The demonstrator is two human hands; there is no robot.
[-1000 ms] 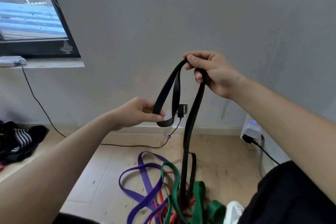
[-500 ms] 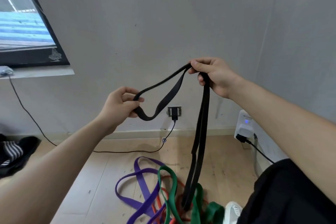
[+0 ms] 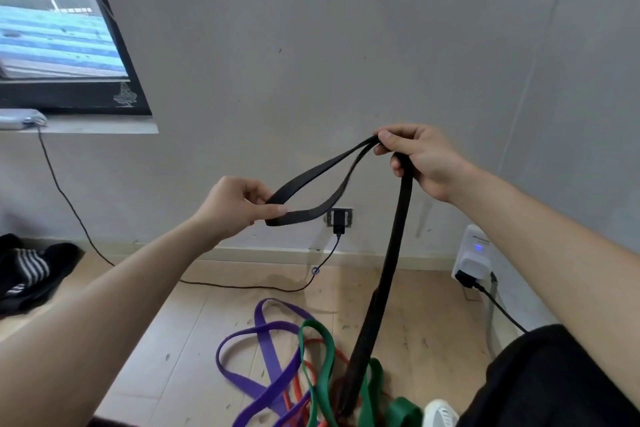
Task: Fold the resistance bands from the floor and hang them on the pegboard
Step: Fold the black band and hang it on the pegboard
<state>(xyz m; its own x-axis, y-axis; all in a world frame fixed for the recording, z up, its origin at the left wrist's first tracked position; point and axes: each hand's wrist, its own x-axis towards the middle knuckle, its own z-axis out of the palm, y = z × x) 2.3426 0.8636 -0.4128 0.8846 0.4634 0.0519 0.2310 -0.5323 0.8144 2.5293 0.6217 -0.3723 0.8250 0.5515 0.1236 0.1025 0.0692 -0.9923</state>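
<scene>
Holding a black resistance band chest-high before a bare wall, the raised right hand pinches its top fold while the lower left hand closes its fingers on a short loop, the long tail dropping onto purple, green and red bands on the floor

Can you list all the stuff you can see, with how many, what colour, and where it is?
black band: one, black, held in both hands, tail hanging to the floor
purple band: one, purple, on the floor
green band: one, green, on the floor
red band: one, red, under the others
wall socket: one, black plug in it, low on the wall
cable: one, black, from windowsill to floor
clothes: pile, black and striped, far left
left hand: pinching the loop
right hand: gripping the band higher up
</scene>
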